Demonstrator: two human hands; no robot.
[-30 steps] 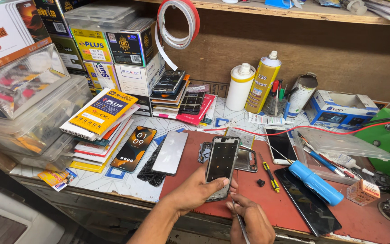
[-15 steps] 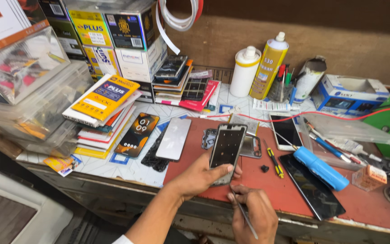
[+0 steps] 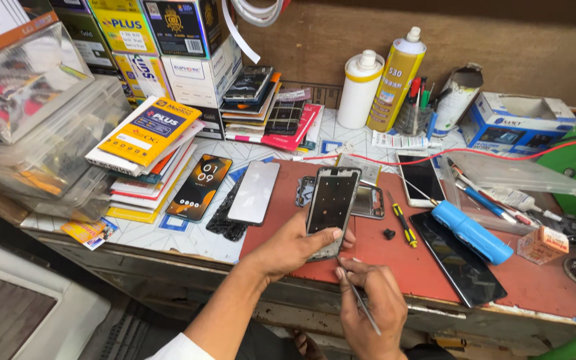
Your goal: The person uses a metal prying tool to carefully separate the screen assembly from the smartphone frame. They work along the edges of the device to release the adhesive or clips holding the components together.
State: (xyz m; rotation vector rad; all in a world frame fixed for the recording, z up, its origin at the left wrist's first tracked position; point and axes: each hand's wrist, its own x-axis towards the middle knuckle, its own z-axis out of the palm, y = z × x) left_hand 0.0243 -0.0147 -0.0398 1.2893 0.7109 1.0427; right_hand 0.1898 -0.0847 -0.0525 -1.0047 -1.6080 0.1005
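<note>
Phone frame (image 3: 331,203), an opened handset with a dark inner face, stands tilted above the red mat (image 3: 428,260), clamped in the left hand (image 3: 295,243): thumb on its right edge, fingers wrapped behind its lower part. Right hand (image 3: 371,303) sits just below it, at the bench's front edge, fingers pinched shut on a thin metal tool (image 3: 358,297) whose tip points up to the frame's bottom corner; whether the tip touches it, I cannot tell.

Behind the frame, partly hidden by it, lies another opened phone body (image 3: 368,200) on the mat. Just right of that lie a yellow-handled screwdriver (image 3: 405,223) and a small black knob (image 3: 389,234), close to the working hands. Farther right, a black glass panel (image 3: 458,257) lies flat with a blue cylindrical tool (image 3: 471,232) touching its upper edge, and a white-bordered phone (image 3: 421,179) sits behind them.

Left of the frame, a pale phone back (image 3: 255,192) rests over a dark patterned cover (image 3: 225,217), beside a phone with a lit orange screen (image 3: 200,187). Stacked flat boxes topped by a yellow pack (image 3: 148,130) crowd the left side. At the back stand a white bottle (image 3: 360,90) and a yellow spray bottle (image 3: 395,80); a red wire (image 3: 475,153) runs across the bench
</note>
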